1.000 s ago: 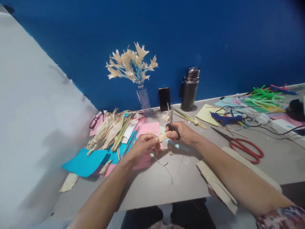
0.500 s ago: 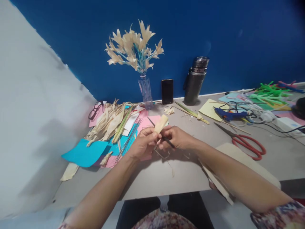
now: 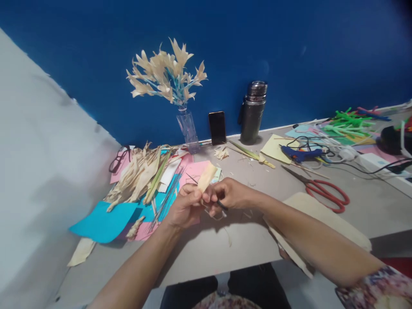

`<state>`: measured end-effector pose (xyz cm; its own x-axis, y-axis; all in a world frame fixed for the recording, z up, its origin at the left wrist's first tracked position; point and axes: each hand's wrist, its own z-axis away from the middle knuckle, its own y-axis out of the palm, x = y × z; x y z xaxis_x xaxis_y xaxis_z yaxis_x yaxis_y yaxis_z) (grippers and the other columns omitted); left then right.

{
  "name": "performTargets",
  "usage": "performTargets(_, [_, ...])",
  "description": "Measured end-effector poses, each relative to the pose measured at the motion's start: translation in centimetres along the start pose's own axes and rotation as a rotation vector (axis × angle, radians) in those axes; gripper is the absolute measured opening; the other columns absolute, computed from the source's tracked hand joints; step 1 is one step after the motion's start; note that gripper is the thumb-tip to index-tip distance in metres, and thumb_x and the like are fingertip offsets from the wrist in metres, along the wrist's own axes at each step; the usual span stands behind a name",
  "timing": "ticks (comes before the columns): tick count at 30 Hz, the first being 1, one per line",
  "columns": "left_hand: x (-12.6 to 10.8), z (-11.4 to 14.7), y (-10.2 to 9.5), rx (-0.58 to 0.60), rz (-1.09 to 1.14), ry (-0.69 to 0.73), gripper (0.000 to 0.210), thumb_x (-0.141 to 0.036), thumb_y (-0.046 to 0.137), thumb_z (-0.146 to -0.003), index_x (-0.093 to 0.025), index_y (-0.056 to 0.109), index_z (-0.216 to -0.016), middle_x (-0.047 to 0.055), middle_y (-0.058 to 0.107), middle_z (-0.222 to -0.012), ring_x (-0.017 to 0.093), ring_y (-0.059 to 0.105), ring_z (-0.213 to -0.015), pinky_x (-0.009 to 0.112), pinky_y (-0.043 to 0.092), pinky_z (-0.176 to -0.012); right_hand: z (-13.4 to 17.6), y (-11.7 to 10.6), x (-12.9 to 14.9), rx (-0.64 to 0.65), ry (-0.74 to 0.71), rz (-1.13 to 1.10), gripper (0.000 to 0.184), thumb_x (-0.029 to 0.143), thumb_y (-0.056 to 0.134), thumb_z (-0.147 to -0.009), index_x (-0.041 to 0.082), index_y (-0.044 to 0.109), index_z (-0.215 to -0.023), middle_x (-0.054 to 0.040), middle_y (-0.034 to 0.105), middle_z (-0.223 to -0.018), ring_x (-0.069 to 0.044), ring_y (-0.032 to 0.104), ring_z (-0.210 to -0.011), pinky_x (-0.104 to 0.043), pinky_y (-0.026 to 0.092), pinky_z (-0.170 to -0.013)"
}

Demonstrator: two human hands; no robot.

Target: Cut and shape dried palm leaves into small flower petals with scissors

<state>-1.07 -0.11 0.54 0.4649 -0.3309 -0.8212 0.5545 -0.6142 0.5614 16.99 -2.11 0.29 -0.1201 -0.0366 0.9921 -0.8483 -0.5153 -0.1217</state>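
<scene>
We see the pale strip of husk [image 3: 207, 177] standing up between the two hands, above the near part of the table [image 3: 212, 253]. The left hand [image 3: 185, 206] holds its lower end, the grip a pinch of thumb and fingers; gripped that low, most of the strip is left free and in plain sight. The right hand [image 3: 230, 195] has its grip clasped round the dark scissors [image 3: 222, 205], whose thin blade pokes out beyond the left fingers. We take this to be a way of keeping the tool in the palm while the fingertips work at the strip's base, though overlapping fingers hide exactly what they touch there. To the left, the heap of dried husks [image 3: 131, 178] lies on coloured paper, near enough, we judge, for an easy reach. The red-handled scissors [image 3: 328, 195] and the blue glue gun [image 3: 301, 152] lie to the right, outside the space where the hands meet. At the back, the husk flowers [image 3: 167, 68] rise from a clear bottle [image 3: 188, 133] near the wall, and the phone [image 3: 217, 128] leans upright beside the flask [image 3: 254, 113], probably so its screen faces the worker.
</scene>
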Motion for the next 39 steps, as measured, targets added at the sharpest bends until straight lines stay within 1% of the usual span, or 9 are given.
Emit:
performTargets(5, [0.3, 0.2, -0.4, 0.016, 0.008, -0.021, 0.024, -0.037, 0.079, -0.070, -0.016, 0.072, -0.061, 0.004, 0.060, -0.063, 0.015, 0.058, -0.063, 0.028, 0.052, -0.052, 0.4, -0.4, 0.2, 0.193, 0.094, -0.127, 0.013, 0.015, 0.067, -0.065, 0.015, 0.072, -0.077, -0.0023, 0.070, -0.076, -0.013, 0.059, -0.063, -0.023, 0.045, -0.059])
performTargets(13, [-0.6, -1.1, -0.8, -0.238, -0.087, 0.121, 0.020, -0.034, 0.080, -0.068, -0.016, 0.072, -0.065, 0.005, 0.069, -0.080, 0.018, 0.063, -0.086, 0.033, 0.048, -0.086, -0.6, 0.0, -0.5, -0.250, -0.007, -0.066, 0.018, 0.026, 0.069, -0.070, 0.014, 0.074, -0.082, -0.0011, 0.067, -0.071, -0.014, 0.058, -0.062, -0.024, 0.042, -0.057])
performTargets(16, [-0.6, -1.3, -1.2, -0.481, -0.329, 0.153, 0.018, -0.033, 0.079, -0.069, -0.016, 0.073, -0.071, 0.005, 0.069, -0.086, 0.015, 0.061, -0.080, 0.028, 0.047, -0.073, -0.5, -0.7, -0.3, -0.370, 0.054, 0.210, 0.017, 0.030, 0.065, -0.075, 0.016, 0.072, -0.079, -0.0018, 0.068, -0.069, -0.014, 0.058, -0.060, -0.024, 0.038, -0.054])
performTargets(19, [-0.6, -1.3, -1.3, -0.679, -0.611, 0.243, 0.020, -0.034, 0.076, -0.073, -0.016, 0.071, -0.067, -0.001, 0.059, -0.063, 0.010, 0.050, -0.061, 0.023, 0.040, -0.061, -0.2, -1.5, -0.1, -0.415, 0.105, 0.671, 0.016, 0.030, 0.065, -0.075, 0.017, 0.068, -0.067, -0.0017, 0.064, -0.062, -0.014, 0.053, -0.057, -0.024, 0.029, -0.052])
performTargets(25, [-0.5, -1.2, -0.9, -0.439, -0.397, 0.148, 0.018, -0.033, 0.074, -0.075, -0.016, 0.068, -0.074, -0.004, 0.052, -0.055, 0.009, 0.044, -0.053, 0.023, 0.038, -0.058, -0.1, -1.4, -0.4, -0.237, 0.140, 0.916, 0.017, 0.024, 0.061, -0.079, 0.017, 0.067, -0.065, -0.0051, 0.066, -0.068, -0.015, 0.055, -0.064, -0.026, 0.029, -0.056])
performTargets(27, [-0.4, -1.2, -0.8, -0.380, -0.316, 0.111, 0.018, -0.032, 0.074, -0.074, -0.016, 0.067, -0.074, -0.004, 0.051, -0.056, 0.008, 0.046, -0.054, 0.022, 0.039, -0.057, -0.1, -1.3, -0.3, -0.264, 0.073, 0.801, 0.014, 0.026, 0.061, -0.081, 0.017, 0.070, -0.076, -0.0065, 0.069, -0.079, -0.017, 0.058, -0.072, -0.026, 0.033, -0.060])
performTargets(30, [0.1, -0.9, -0.8, -0.349, -0.292, 0.046, 0.019, -0.032, 0.075, -0.074, -0.015, 0.067, -0.072, -0.003, 0.051, -0.056, 0.008, 0.046, -0.053, 0.022, 0.041, -0.056, -0.3, -1.1, 0.1, -0.268, -0.012, 0.293, 0.027, 0.039, 0.067, -0.079, 0.017, 0.069, -0.095, -0.0057, 0.069, -0.090, -0.017, 0.059, -0.073, -0.025, 0.039, -0.061])
performTargets(33, [0.5, -0.7, -0.7, -0.345, -0.402, -0.009, 0.022, -0.035, 0.075, -0.074, -0.015, 0.068, -0.073, -0.002, 0.053, -0.056, 0.010, 0.050, -0.054, 0.023, 0.044, -0.055, -0.5, -0.6, 0.1, -0.359, -0.089, -0.177, 0.033, 0.041, 0.077, -0.070, 0.016, 0.063, -0.086, -0.0005, 0.065, -0.076, -0.012, 0.054, -0.059, -0.023, 0.039, -0.054])
performTargets(39, [-0.4, -0.7, 0.2, -0.273, -0.624, -0.032, 0.025, -0.038, 0.076, -0.073, -0.014, 0.070, -0.075, 0.003, 0.065, -0.069, 0.014, 0.059, -0.061, 0.024, 0.048, -0.059, -0.8, 0.4, -0.2, -0.436, -0.072, -0.337, 0.028, 0.028, 0.080, -0.063, 0.017, 0.055, -0.072, 0.0048, 0.057, -0.059, -0.009, 0.049, -0.050, -0.021, 0.037, -0.048])
